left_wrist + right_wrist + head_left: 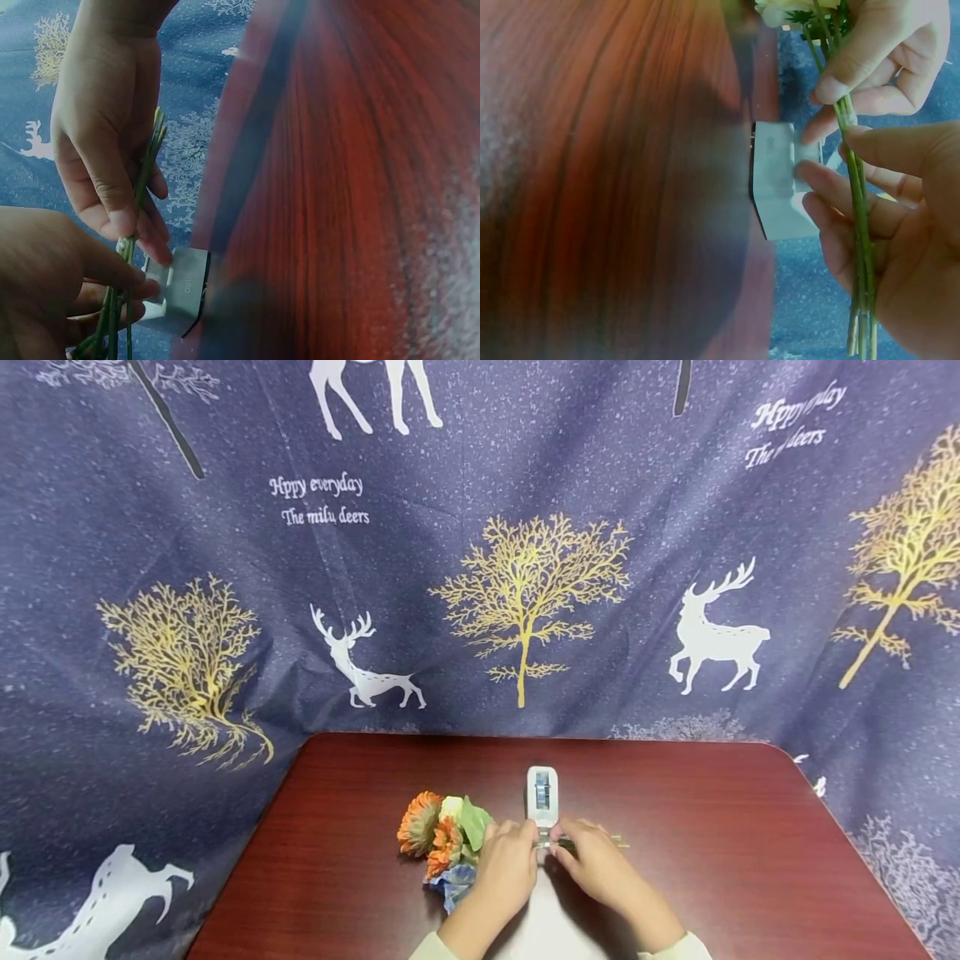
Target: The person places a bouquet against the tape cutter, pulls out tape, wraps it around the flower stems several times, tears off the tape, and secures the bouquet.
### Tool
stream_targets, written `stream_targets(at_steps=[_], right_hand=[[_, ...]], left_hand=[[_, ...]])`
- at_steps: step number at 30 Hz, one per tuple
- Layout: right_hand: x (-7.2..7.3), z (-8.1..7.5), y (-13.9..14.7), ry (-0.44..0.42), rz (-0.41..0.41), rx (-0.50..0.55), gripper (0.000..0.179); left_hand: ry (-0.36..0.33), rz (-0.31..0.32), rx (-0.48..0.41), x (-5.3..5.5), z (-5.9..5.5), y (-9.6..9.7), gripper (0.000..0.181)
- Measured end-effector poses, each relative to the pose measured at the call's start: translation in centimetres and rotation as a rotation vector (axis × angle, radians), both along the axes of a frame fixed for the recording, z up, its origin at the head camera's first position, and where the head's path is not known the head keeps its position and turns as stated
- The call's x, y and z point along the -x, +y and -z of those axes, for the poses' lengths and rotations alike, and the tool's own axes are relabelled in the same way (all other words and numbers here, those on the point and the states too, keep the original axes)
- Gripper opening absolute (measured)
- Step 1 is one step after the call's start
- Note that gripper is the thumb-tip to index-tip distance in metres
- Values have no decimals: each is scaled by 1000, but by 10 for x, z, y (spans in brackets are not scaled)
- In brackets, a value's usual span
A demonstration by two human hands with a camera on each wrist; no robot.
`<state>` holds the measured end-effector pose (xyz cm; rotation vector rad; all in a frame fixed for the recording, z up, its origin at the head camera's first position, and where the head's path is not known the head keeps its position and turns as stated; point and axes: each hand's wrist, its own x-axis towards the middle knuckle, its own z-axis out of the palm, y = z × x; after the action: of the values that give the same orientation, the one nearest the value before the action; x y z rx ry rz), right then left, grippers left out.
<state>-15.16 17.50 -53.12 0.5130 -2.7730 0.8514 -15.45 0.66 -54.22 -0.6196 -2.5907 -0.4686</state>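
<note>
A bunch of artificial flowers lies to the left in the head view, with orange blooms [420, 825], a pale yellow one, a blue one [455, 883] and a green leaf [474, 820]. My left hand [508, 865] grips its green stems [112, 319] between thumb and fingers, just below the blooms. Close beside it, my right hand [596, 860] pinches the same stems, thumb and fingertips at a shiny, clear-looking band [846, 112] around them. The bare stem ends [862, 322] pass across the right palm. Just beyond both hands stands a white tape dispenser [542, 797].
The hands work over a dark red wood-grain table [712, 827]. Behind it hangs a blue cloth [465, 610] printed with deer and trees. A bright whitish patch [551, 918] shows on the tabletop between the forearms.
</note>
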Motion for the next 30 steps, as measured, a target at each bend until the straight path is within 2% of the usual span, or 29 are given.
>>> stream_targets(at_steps=[6,10,19,24,30], right_hand=[[-3,2,0,1,-37,17,18],[-4,3,1,9,-51,14,16],[-6,0,1,-11,-35,-31,14],[-6,1,0,32,-36,-53,16],[-5,1,1,122,-43,-56,22]], left_hand=[[-9,12,21,-3,0,-2,25],[11,17,31,-4,1,-2,24],[76,-31,23,-6,0,-1,25],[51,-29,21,-7,-5,-2,23],[-11,-35,30,-7,-19,-2,17]])
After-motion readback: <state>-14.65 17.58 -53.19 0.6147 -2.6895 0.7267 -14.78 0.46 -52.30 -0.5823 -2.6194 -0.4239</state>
